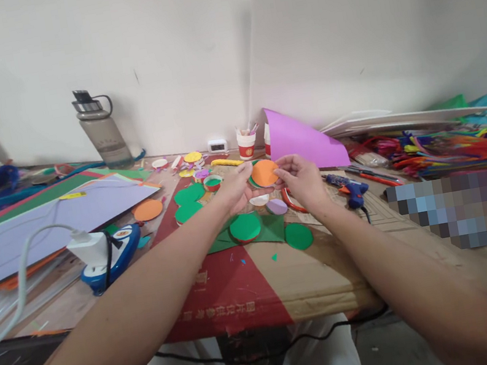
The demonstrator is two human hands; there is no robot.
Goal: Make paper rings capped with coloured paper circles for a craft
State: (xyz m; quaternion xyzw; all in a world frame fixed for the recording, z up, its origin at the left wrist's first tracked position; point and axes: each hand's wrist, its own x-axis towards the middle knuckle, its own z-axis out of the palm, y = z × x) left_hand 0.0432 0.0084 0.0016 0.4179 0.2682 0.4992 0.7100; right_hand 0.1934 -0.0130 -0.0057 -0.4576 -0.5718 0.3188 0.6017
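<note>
An orange foam or paper disc is held up over the middle of the table, with a green edge showing behind its left side. My left hand grips it from the left, thumb near its top edge. From the right, the fingertips of my right hand pinch the same disc. Below lie a green disc on a green sheet, another green disc to the right, and a small lilac disc. More green discs lie left of my hands.
A power strip with a white plug and a grey bottle stand left. Behind are a paper cup, a small white clock and a curled purple sheet. A blue glue gun lies right, before colourful strips.
</note>
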